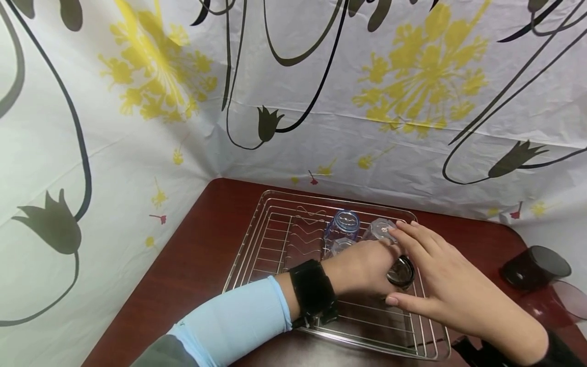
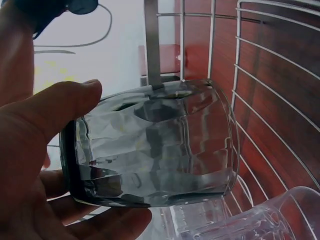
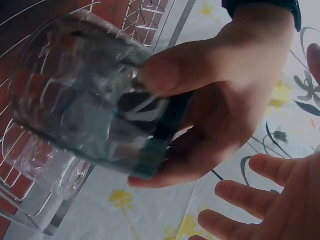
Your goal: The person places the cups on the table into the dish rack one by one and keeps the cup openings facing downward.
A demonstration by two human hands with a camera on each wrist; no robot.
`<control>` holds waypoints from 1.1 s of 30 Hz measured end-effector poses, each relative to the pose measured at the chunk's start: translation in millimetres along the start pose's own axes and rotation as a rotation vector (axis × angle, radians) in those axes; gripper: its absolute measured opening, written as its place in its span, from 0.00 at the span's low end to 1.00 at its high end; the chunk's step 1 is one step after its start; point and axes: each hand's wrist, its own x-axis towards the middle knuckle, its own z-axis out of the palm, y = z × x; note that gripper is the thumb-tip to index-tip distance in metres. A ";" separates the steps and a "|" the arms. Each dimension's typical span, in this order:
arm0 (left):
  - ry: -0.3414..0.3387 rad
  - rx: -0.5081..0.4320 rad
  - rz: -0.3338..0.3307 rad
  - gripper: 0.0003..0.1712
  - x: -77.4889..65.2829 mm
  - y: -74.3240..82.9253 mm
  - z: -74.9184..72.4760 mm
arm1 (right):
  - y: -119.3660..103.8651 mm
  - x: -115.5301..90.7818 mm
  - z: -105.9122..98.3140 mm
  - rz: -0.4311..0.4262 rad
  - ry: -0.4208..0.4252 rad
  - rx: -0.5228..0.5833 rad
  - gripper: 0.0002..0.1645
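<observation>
My left hand grips a grey-tinted faceted glass by its thick dark base, thumb on one side and fingers on the other. The glass lies tilted on its side above the wire dish rack. Close beside it is my right hand, its fingers extended and the thumb spread apart; in the right wrist view those fingers show apart from the glass. Inside the rack, beyond my left hand, a blue glass stands upside down near two clear glasses, one farther right and one nearer.
To the right of the rack, a dark tinted glass and a pale reddish see-through glass are on the brown table. Wavy wire dividers run along the rack's left part. A patterned cloth hangs behind the table.
</observation>
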 end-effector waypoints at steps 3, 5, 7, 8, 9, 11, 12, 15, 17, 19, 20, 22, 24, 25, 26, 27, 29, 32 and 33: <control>-0.022 0.004 -0.036 0.44 4.2 0.1 2.1 | -0.8 1.8 0.9 0.008 -0.015 0.000 0.62; -0.038 0.014 -0.040 0.43 7.5 1.8 3.7 | 0.2 0.3 1.3 0.016 -0.020 -0.004 0.62; -0.050 0.027 -0.030 0.42 10.2 3.4 4.9 | 2.7 -2.1 2.0 0.030 -0.023 -0.008 0.62; -0.054 0.034 -0.022 0.41 11.4 4.0 5.3 | 4.0 -3.7 2.4 0.041 -0.026 -0.009 0.63; -0.056 0.040 -0.013 0.40 12.4 4.4 5.5 | 5.3 -5.1 2.9 0.052 -0.029 -0.010 0.63; -0.053 0.042 -0.003 0.39 14.5 4.1 6.2 | 8.0 -8.1 3.9 0.074 -0.037 -0.008 0.63; -0.051 0.041 -0.003 0.39 15.6 3.5 6.5 | 9.0 -9.3 4.4 0.086 -0.042 -0.006 0.63; -0.039 0.051 -0.007 0.40 18.8 0.3 8.4 | 11.2 -11.9 5.4 0.112 -0.055 -0.003 0.63; -0.032 0.053 -0.014 0.41 21.0 -1.7 10.3 | 12.4 -13.2 6.1 0.122 -0.061 -0.005 0.64; -0.025 0.058 -0.012 0.40 22.7 -3.4 12.1 | 13.6 -14.4 6.7 0.135 -0.069 -0.006 0.64; -0.027 0.057 -0.011 0.40 23.5 -3.9 12.8 | 14.1 -15.1 7.0 0.139 -0.072 -0.006 0.63; -0.033 0.044 -0.016 0.40 24.9 -4.6 14.3 | 15.2 -16.3 7.7 0.150 -0.078 -0.005 0.63; -0.040 0.039 -0.021 0.40 26.0 -5.2 15.1 | 16.4 -17.4 8.4 0.159 -0.083 -0.003 0.63; -0.046 0.039 -0.025 0.40 26.4 -5.2 15.3 | 17.1 -17.9 8.8 0.163 -0.085 -0.003 0.63; -0.050 0.039 -0.029 0.40 26.8 -5.1 15.7 | 17.8 -18.5 9.2 0.168 -0.087 -0.002 0.63; -0.053 0.041 -0.032 0.41 27.1 -5.1 15.8 | 18.6 -19.1 9.5 0.171 -0.088 -0.002 0.63; -0.053 0.054 -0.035 0.40 27.5 -4.9 16.1 | 20.3 -20.2 10.4 0.179 -0.093 -0.003 0.63; -0.053 0.060 -0.043 0.41 28.0 -4.5 16.6 | 23.1 -22.2 11.8 0.187 -0.097 -0.008 0.63; -0.053 0.060 -0.047 0.41 28.2 -4.3 16.7 | 24.0 -23.0 12.2 0.188 -0.097 -0.009 0.64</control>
